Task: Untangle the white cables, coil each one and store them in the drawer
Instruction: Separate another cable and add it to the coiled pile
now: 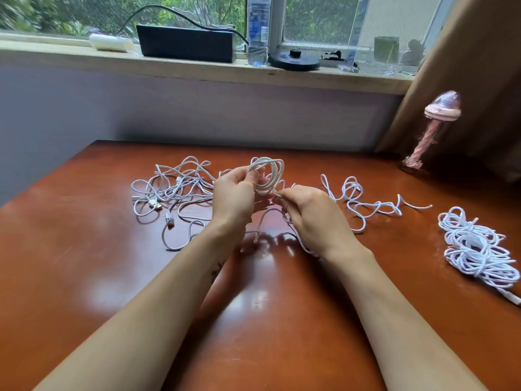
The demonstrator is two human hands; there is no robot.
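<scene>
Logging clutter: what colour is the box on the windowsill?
Black; the box shows best in head view.

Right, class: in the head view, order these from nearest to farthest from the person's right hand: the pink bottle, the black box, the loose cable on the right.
1. Loose cable, on the table just right of the right hand.
2. Pink bottle, far right table corner.
3. Black box, on the windowsill, back left.

The water bottle (258,26) on the sill carries a label, too blurred to read
</scene>
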